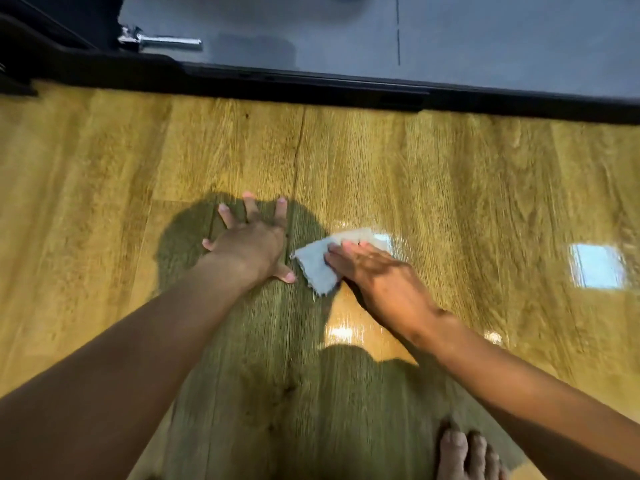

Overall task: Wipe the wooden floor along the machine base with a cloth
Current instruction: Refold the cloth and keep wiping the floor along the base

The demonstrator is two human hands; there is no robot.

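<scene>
A small, pale grey, frayed cloth (317, 268) is pressed flat on the glossy yellow-brown wooden floor (450, 185) at frame centre by the straight fingers of the right hand (374, 271); nothing is gripped. The left hand (252, 244) is splayed on the boards just beside it, empty. The long black machine base (311, 86) runs left to right across the upper frame, well apart, so the cloth is judged to need carrying upward.

Grey cloth (317, 263) on wooden floor (450, 188)
</scene>
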